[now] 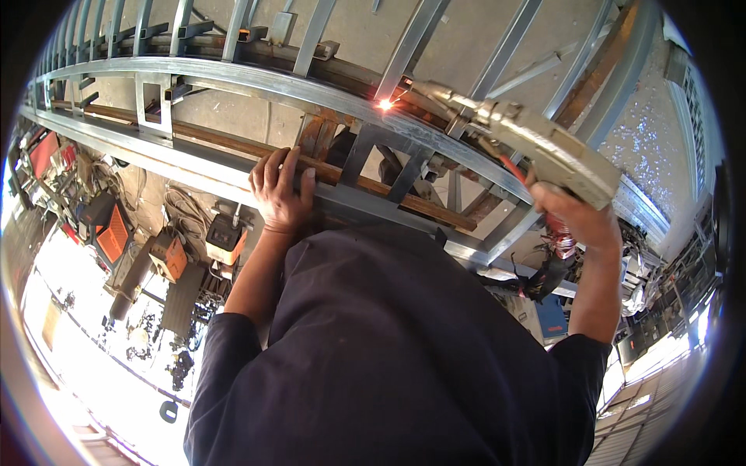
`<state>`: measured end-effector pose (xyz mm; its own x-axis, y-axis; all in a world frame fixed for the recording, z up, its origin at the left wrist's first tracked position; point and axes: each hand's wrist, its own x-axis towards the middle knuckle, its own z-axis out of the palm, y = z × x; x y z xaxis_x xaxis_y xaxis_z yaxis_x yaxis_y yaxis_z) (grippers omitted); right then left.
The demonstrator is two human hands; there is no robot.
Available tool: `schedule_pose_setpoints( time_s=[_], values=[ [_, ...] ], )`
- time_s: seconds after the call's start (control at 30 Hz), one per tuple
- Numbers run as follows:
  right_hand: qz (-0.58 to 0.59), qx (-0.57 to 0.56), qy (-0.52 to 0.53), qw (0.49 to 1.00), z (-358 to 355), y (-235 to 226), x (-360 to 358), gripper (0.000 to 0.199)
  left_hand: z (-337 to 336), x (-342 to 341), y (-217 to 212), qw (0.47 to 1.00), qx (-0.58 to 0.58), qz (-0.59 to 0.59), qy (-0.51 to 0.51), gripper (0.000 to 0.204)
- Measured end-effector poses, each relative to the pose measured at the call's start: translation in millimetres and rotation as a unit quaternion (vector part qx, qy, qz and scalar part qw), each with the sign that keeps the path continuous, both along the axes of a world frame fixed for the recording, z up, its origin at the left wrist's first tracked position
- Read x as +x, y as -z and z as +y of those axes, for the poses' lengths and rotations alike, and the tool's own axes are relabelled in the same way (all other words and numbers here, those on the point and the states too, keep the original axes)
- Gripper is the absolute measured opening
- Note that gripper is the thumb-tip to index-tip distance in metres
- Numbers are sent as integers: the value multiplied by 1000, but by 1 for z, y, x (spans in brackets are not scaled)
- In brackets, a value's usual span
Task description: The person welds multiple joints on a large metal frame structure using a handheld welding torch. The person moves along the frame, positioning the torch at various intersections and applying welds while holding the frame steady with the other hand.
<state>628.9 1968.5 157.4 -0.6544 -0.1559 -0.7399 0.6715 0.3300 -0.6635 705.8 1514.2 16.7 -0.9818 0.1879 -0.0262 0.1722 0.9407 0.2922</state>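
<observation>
Welding a joint on a galvanised steel frame, one hand steadying, the other running the torch.

The left hand [280, 194] is lying flat on a rusty brown bar [233, 147] of the steel frame [256, 81], fingers together and curled lightly over its edge, bracing the body. The right hand [579, 217] is gripping the welding torch [536, 144], fingers wrapped shut around the handle, though the trigger finger is hidden. The nozzle is touching the frame rail where a bright orange spark [385, 103] is glowing, well above the left hand. For a sound bead, the tip probably wants holding steady and close on the seam, the bracing hand staying clear of the spatter. Orange welding machines [225, 241] are standing on the floor below.
</observation>
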Motion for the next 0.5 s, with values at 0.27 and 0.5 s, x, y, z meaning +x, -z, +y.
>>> schedule_pose_setpoints(
  time_s=[0.27,0.5],
  values=[
    [139,-70,81,984,0,-49,17,52,1,1,3,1000,8,29,3,44],
    [145,-27,96,984,28,-83,24,51,1,0,6,998,22,57,-1,41]
  ],
)
